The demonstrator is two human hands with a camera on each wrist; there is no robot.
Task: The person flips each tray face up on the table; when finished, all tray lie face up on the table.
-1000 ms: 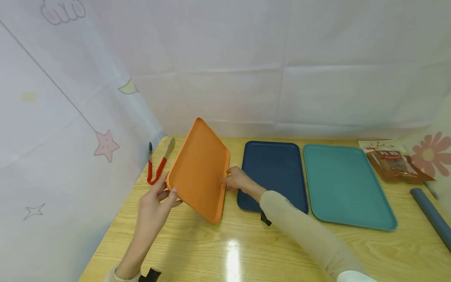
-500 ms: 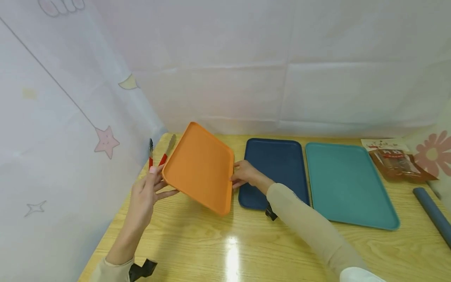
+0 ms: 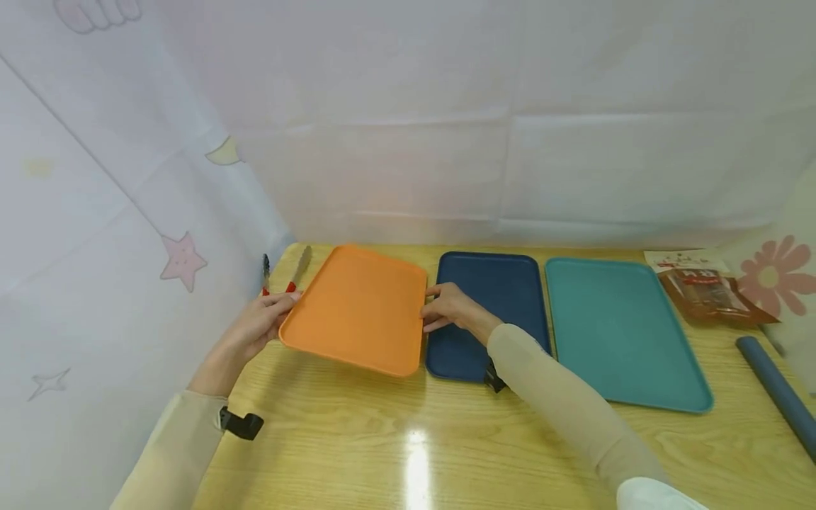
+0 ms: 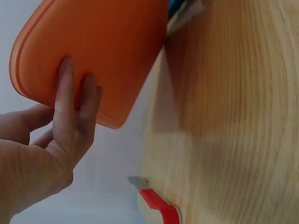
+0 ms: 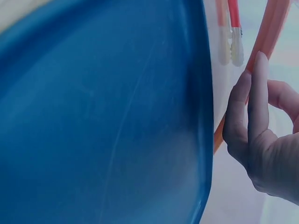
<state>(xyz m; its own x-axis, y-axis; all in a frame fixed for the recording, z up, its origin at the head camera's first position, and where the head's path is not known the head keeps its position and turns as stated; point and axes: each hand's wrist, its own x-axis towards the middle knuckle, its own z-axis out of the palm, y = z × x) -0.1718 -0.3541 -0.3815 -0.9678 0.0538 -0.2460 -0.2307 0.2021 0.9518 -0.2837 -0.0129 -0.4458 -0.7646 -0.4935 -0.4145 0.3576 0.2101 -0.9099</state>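
Note:
Both hands hold an orange tray (image 3: 357, 312) just above the left part of the table, tilted slightly. My left hand (image 3: 255, 326) grips its left edge; in the left wrist view the fingers (image 4: 65, 102) lie against the tray's underside. At the opposite edge, my right hand (image 3: 454, 309) pinches the rim, with fingertips (image 5: 259, 63) on it in the right wrist view. That hand is over the left side of a navy tray (image 3: 494, 283), which lies flat. Behind the left hand are red-handled tongs (image 3: 299, 265), their handles mostly hidden in the head view.
A teal tray (image 3: 625, 333) lies right of the navy one. Beyond it are a brown food packet (image 3: 710, 294) and a dark grey roll (image 3: 774, 386) on the wooden table (image 3: 357, 439). A pale curtain (image 3: 414, 127) hangs along the back and left.
The orange tray has come down from a steep tilt to nearly level. My left hand has swung round its left corner, from beneath to the side; the right hand has shifted slightly right.

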